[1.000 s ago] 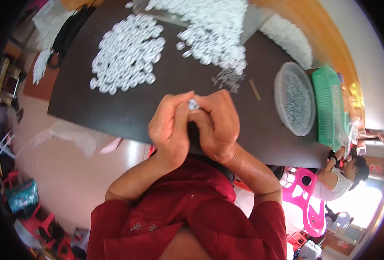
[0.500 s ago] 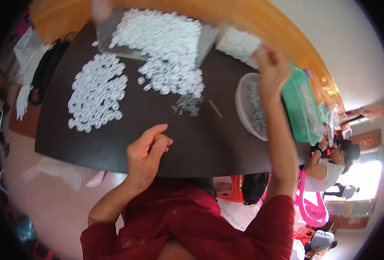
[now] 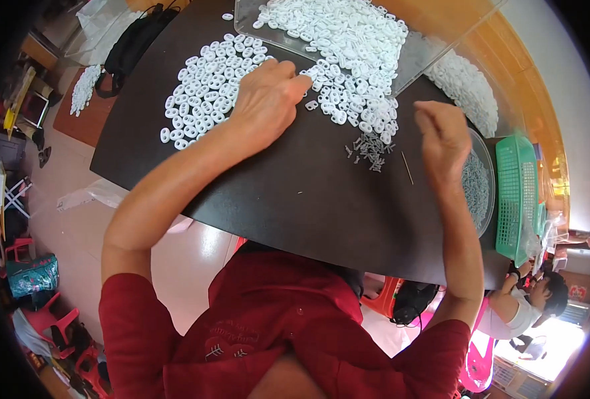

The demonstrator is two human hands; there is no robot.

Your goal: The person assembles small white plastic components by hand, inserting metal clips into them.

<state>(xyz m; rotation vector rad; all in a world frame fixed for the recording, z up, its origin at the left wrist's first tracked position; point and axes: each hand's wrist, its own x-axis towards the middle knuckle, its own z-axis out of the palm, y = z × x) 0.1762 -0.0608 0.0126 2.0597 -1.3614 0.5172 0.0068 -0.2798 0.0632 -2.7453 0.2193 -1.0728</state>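
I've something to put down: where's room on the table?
Most room: the near middle of the dark tabletop, between its front edge and the grey screw-like bits, with a tiny white speck. Also a strip left of the white two-holed pieces. Crowded: the far side, and right, with the round bowl and green basket.

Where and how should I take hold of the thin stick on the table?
Probably pinch the stick across its narrow width, at or just below the middle, coming down from above and the near side. It lies flat, its near end surrounded by bare table, while grey pieces sit close to the left of its far half. The right hand is nearest.
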